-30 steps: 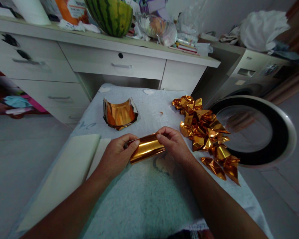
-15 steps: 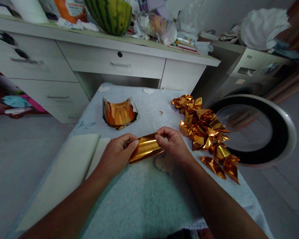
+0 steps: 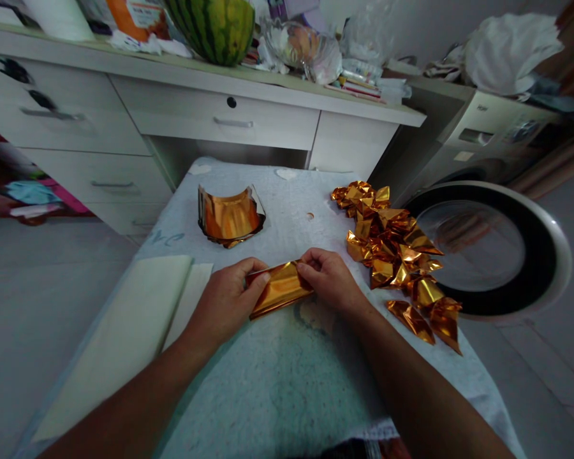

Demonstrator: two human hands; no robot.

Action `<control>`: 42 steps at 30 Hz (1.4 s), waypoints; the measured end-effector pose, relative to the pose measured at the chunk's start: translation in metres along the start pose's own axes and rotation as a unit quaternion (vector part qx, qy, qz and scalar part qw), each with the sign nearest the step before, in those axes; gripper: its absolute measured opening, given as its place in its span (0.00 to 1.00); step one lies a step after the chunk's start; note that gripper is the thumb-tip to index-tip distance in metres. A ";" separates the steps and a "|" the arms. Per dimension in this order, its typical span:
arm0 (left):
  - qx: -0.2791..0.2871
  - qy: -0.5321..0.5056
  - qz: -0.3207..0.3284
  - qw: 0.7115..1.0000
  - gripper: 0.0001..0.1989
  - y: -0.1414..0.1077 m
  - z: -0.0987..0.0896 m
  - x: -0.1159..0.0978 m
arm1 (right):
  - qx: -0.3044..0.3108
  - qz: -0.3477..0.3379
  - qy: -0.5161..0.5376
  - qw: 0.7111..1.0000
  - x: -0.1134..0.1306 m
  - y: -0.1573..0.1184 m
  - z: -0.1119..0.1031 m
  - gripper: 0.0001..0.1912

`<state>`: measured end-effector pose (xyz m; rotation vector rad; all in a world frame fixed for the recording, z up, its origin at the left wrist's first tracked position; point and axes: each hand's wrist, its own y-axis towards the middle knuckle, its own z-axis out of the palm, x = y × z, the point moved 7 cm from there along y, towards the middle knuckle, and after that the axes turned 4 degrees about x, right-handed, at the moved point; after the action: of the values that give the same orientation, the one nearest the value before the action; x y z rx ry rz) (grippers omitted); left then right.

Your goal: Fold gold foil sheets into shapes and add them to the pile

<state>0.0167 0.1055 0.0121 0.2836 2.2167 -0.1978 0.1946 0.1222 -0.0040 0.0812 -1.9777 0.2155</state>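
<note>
A sheet of shiny gold foil paper (image 3: pixel 282 288), folded into a narrow strip, is stretched between my two hands above the cloth-covered table (image 3: pixel 277 382). My left hand (image 3: pixel 229 296) pinches its left end with the thumb on top. At the right end, my right hand (image 3: pixel 330 277) grips the upper edge between thumb and fingers. Beyond my left hand stands a curved stack of gold foil sheets (image 3: pixel 232 217). To the right of my right hand lies a heap of folded gold foil pieces (image 3: pixel 392 242).
Pale paper sheets (image 3: pixel 119 325) lie along the table's left side. A white drawer cabinet (image 3: pixel 229 118) stands behind, with a cut watermelon (image 3: pixel 215 32) and bags on top. At the right, a washing machine's round door (image 3: pixel 488 248) hangs open beside the table.
Both hands keep hold of the foil paper. Its front face has turned slightly and looks flatter, with the left end no longer gaping. The stack and heap have stayed put.
</note>
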 end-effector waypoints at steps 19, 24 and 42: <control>0.011 0.255 -0.019 0.967 0.05 0.001 0.009 0.006 | -0.048 -0.023 -0.350 0.935 0.008 -0.002 0.008 0.06; -0.036 0.317 0.026 0.948 0.06 0.001 0.005 0.000 | -0.049 -0.023 -0.360 0.931 0.008 -0.002 0.009 0.07; 0.097 0.275 0.218 0.931 0.14 -0.024 0.051 -0.029 | -0.035 -0.021 -0.366 0.930 0.007 -0.001 0.009 0.06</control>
<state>0.0659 0.0664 0.0050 1.0370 2.6072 -0.0963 0.1840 0.1197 -0.0010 0.1764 -2.7245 0.0878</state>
